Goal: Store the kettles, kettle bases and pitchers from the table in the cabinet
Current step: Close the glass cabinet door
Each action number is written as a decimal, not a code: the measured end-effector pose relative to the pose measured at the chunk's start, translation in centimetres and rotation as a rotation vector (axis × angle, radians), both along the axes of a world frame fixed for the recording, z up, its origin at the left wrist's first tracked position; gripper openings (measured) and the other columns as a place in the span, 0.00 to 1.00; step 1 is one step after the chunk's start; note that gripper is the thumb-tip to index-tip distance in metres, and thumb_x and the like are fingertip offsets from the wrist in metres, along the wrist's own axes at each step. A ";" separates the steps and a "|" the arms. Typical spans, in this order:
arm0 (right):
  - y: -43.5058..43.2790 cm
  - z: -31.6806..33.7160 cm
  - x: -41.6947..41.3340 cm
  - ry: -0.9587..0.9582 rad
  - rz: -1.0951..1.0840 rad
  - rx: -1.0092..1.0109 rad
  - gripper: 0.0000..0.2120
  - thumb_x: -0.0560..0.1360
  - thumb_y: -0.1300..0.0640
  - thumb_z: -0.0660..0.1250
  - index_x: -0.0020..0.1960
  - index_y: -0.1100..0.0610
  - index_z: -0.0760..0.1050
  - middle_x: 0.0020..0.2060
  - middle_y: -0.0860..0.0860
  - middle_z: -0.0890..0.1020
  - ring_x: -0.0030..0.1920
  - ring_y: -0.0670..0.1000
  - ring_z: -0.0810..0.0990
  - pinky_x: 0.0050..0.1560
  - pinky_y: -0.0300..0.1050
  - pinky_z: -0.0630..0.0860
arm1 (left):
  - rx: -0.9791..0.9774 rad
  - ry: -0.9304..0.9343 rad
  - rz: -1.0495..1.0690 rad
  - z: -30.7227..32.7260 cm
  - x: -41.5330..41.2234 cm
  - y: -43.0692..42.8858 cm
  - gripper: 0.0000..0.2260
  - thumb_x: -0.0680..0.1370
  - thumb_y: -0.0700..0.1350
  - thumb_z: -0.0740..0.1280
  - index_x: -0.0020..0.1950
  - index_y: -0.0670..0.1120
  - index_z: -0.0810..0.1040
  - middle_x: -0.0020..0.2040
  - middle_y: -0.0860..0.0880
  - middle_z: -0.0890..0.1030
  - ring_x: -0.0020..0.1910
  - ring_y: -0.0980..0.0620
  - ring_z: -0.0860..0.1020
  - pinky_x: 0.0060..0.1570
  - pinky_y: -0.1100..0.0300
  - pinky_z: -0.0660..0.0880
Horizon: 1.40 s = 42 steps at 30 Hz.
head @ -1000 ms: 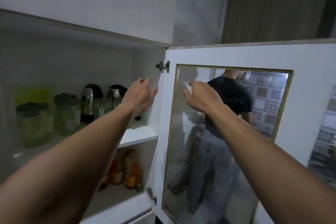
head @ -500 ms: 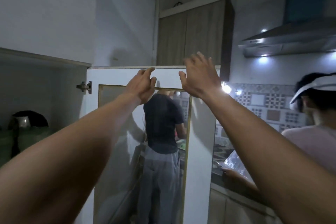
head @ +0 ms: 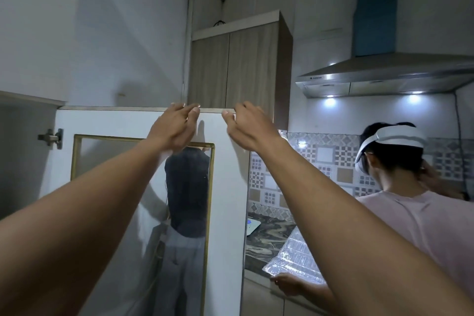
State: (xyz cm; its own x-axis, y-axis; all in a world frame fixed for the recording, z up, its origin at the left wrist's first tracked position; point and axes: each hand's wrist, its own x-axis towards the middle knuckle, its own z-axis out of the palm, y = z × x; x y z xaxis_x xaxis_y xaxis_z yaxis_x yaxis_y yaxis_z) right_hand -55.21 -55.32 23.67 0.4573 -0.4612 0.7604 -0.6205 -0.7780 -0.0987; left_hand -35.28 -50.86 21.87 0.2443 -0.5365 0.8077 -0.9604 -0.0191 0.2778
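At the far left the cabinet (head: 23,161) stands open, its inside too dark to show what it holds. A metal hinge (head: 51,138) joins it to the white cabinet door (head: 228,200), which is swung out towards the camera. The door carries a gold-framed glass pane (head: 102,154), and in the glass there is a reflection of a person in a dark top and grey trousers.

Both bare arms reach up to the door's top edge. The left hand (head: 174,128) has its fingers curled over that edge near the middle of the door, with the back of the hand facing the camera. Just beside it, the right hand (head: 246,128) pinches the same edge at the door's free upper corner with bent fingers and thumb. The two hands are near each other but do not touch.

Behind the door a wooden wall cabinet (head: 238,67) hangs with both its doors closed. Further right is a steel range hood (head: 384,77) with its lights on, above a patterned tiled backsplash (head: 320,159). Below the tiles runs a dark marbled counter (head: 266,238). At the right edge a second person (head: 410,213) in a pink shirt wears a white headset (head: 392,141) and holds clear plastic packaging (head: 297,256) over the counter's edge.
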 end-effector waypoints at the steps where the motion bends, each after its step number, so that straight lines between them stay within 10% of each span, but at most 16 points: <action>1: 0.5 0.0 -0.2 -0.022 0.018 0.003 0.24 0.84 0.46 0.50 0.64 0.62 0.74 0.62 0.59 0.77 0.63 0.63 0.72 0.61 0.54 0.68 | -0.008 0.025 -0.002 0.1 -0.5 0.6 0.28 0.83 0.61 0.42 0.75 0.51 0.69 0.76 0.44 0.67 0.77 0.45 0.60 0.74 0.46 0.59; 7: 5.5 1.0 -1.1 -0.050 0.171 0.024 0.21 0.84 0.49 0.50 0.45 0.59 0.74 0.47 0.57 0.79 0.48 0.58 0.77 0.45 0.48 0.68 | -0.087 0.163 -0.049 0.2 -2.3 6.1 0.26 0.84 0.59 0.45 0.71 0.49 0.74 0.67 0.41 0.77 0.67 0.40 0.72 0.65 0.48 0.68; 14: 14.8 2.5 -1.4 -0.126 0.419 0.218 0.25 0.84 0.45 0.51 0.32 0.54 0.65 0.32 0.53 0.73 0.33 0.53 0.72 0.51 0.53 0.74 | -0.057 0.265 -0.083 1.0 -2.5 16.5 0.29 0.82 0.63 0.46 0.69 0.51 0.77 0.69 0.45 0.76 0.69 0.44 0.72 0.58 0.58 0.65; 18: 19.7 2.1 0.6 -0.193 0.587 0.366 0.41 0.76 0.32 0.47 0.46 0.70 0.77 0.45 0.63 0.84 0.46 0.63 0.82 0.58 0.61 0.76 | -0.042 0.378 -0.163 1.9 -1.6 23.8 0.35 0.74 0.73 0.44 0.56 0.56 0.84 0.65 0.48 0.80 0.68 0.48 0.74 0.72 0.51 0.62; 23: 24.6 0.6 5.1 -0.273 0.855 0.541 0.31 0.82 0.37 0.48 0.52 0.54 0.84 0.49 0.53 0.86 0.51 0.54 0.84 0.60 0.60 0.75 | -0.086 0.476 -0.140 2.3 -2.2 32.9 0.36 0.82 0.63 0.40 0.66 0.43 0.79 0.66 0.43 0.78 0.60 0.53 0.73 0.58 0.55 0.64; 32: 34.7 -3.0 16.1 -0.076 1.028 0.424 0.26 0.84 0.46 0.57 0.79 0.52 0.63 0.76 0.51 0.69 0.75 0.52 0.68 0.70 0.46 0.63 | -0.217 0.407 0.106 1.7 1.1 46.4 0.32 0.72 0.75 0.55 0.49 0.48 0.77 0.45 0.44 0.79 0.46 0.48 0.77 0.54 0.46 0.75; 36: 37.6 -3.5 21.2 0.060 0.966 0.359 0.30 0.82 0.46 0.60 0.81 0.52 0.57 0.76 0.54 0.68 0.75 0.57 0.67 0.71 0.50 0.64 | -0.236 0.185 0.432 0.8 5.3 49.6 0.18 0.78 0.57 0.66 0.37 0.45 0.75 0.31 0.52 0.72 0.33 0.52 0.71 0.34 0.59 0.68; 42: 39.3 -3.6 28.3 0.148 0.927 0.375 0.35 0.81 0.43 0.60 0.83 0.50 0.49 0.80 0.58 0.56 0.78 0.60 0.60 0.76 0.55 0.60 | -0.289 0.045 0.741 -0.5 10.6 52.4 0.21 0.78 0.45 0.69 0.70 0.46 0.73 0.58 0.42 0.82 0.56 0.41 0.80 0.56 0.49 0.77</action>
